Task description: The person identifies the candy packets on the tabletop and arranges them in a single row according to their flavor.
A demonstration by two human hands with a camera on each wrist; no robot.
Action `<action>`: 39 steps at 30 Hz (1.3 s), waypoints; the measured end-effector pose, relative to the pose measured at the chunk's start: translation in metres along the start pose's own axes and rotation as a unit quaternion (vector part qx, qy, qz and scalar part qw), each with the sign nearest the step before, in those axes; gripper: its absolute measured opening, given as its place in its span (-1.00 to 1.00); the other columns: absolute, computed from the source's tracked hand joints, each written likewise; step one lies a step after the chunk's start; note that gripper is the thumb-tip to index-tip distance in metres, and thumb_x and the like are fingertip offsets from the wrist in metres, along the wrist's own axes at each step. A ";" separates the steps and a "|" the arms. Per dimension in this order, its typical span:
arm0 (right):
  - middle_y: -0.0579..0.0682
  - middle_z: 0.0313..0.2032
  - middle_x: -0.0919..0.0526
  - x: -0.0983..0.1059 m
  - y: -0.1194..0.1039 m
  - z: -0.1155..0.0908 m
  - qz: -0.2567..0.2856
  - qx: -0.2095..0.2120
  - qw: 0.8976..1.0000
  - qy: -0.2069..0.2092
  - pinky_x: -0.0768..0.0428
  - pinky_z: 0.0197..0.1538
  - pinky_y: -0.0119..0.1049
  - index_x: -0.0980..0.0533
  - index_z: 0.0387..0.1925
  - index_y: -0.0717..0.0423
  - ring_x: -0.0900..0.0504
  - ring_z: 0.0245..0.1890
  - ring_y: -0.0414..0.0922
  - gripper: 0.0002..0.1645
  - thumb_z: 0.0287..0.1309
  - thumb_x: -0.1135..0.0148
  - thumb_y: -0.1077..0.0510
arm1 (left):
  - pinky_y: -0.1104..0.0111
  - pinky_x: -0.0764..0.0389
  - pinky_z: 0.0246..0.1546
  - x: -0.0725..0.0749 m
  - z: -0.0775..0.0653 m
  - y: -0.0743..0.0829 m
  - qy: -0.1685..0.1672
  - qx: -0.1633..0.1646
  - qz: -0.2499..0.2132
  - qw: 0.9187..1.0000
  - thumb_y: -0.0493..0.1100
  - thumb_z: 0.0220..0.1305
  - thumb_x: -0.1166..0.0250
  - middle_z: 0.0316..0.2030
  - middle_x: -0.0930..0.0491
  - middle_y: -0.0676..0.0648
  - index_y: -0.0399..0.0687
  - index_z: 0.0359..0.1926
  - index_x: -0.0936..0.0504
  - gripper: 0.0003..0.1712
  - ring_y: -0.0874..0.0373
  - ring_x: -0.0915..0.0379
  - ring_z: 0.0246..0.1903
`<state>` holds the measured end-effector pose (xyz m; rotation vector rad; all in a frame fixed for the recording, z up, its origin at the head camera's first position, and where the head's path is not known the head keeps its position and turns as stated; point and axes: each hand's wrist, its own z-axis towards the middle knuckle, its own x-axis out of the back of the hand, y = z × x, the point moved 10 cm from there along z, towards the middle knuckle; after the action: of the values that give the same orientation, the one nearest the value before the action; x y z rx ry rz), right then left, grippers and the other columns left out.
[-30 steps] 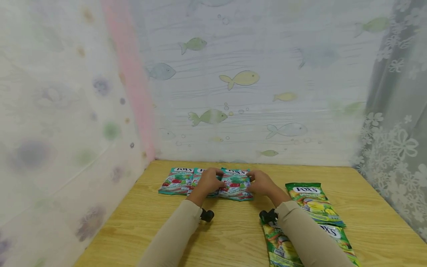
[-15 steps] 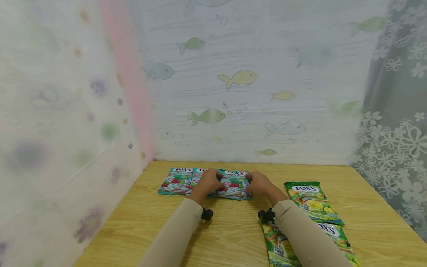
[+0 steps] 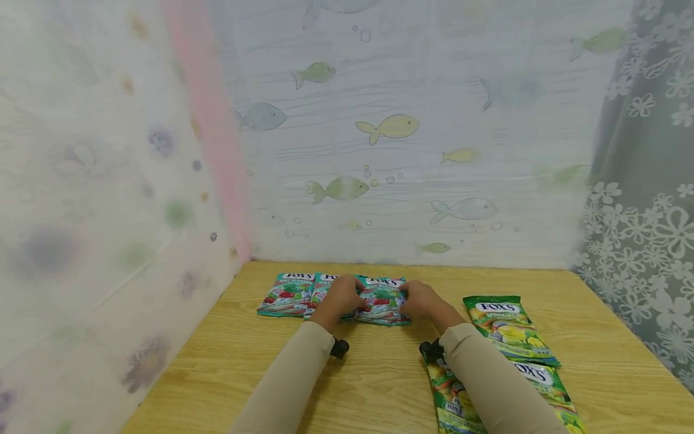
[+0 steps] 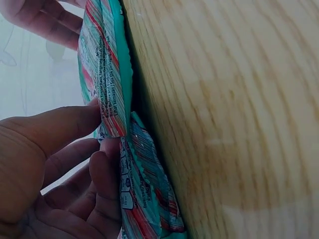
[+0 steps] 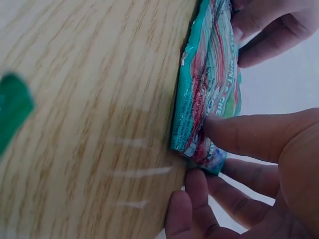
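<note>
A teal Fox's candy bag lies at the right end of a row near the back of the table, held at its sides between both hands. My left hand pinches its left edge, the thumb on the printed front and the fingers behind. On the right edge, my right hand pinches likewise, its thumb pressed on the front near the corner. A second teal bag is partly hidden behind the left hand, overlapping the held one. Beyond it, at the far left, lies a third teal bag.
Green and yellow Fox's bags lie on the right: one farther back, a second bag nearer, and a third bag partly under the right sleeve. The wooden table ends at a fish-print curtain.
The held bag's top edge sits slightly lower than a second ago. The right hand has shifted a little to the left, while the left hand has hardly moved.
</note>
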<state>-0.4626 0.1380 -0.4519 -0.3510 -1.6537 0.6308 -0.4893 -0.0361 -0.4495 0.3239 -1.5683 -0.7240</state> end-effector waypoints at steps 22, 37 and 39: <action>0.30 0.30 -0.54 -0.002 -0.003 0.000 -0.043 0.004 0.999 0.001 -0.61 0.19 0.09 -0.43 0.39 0.34 -0.56 0.26 0.21 -0.28 0.26 -0.41 0.20 | 0.05 -0.71 0.03 -0.001 0.001 0.002 -0.005 0.000 0.018 1.000 -0.15 0.23 -0.54 0.09 -0.71 -0.15 -0.16 0.11 -0.75 -0.56 -0.08 -0.63 0.06; 0.25 0.24 -0.62 0.002 -0.002 -0.005 -0.046 0.002 0.999 0.027 -0.58 -0.14 -0.15 -0.56 0.32 0.17 -0.66 0.07 0.08 -0.41 0.27 -0.42 0.21 | 0.03 -0.71 0.01 0.001 -0.003 0.001 0.002 0.000 0.009 1.000 -0.15 0.23 -0.54 0.07 -0.70 -0.17 -0.18 0.11 -0.74 -0.56 -0.09 -0.62 0.02; 0.22 0.14 -0.68 0.003 -0.002 -0.006 -0.050 0.001 0.998 0.027 -0.53 -0.23 -0.21 -0.57 0.32 0.16 -0.66 -0.11 -0.01 -0.42 0.27 -0.42 0.21 | 0.04 -0.71 0.01 0.001 -0.002 0.001 0.001 0.000 0.009 1.000 -0.13 0.22 -0.55 0.07 -0.70 -0.17 -0.17 0.11 -0.74 -0.55 -0.09 -0.62 0.02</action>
<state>-0.4574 0.1390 -0.4476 -0.2805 -1.6082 0.5435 -0.4870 -0.0366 -0.4482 0.3091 -1.5671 -0.7099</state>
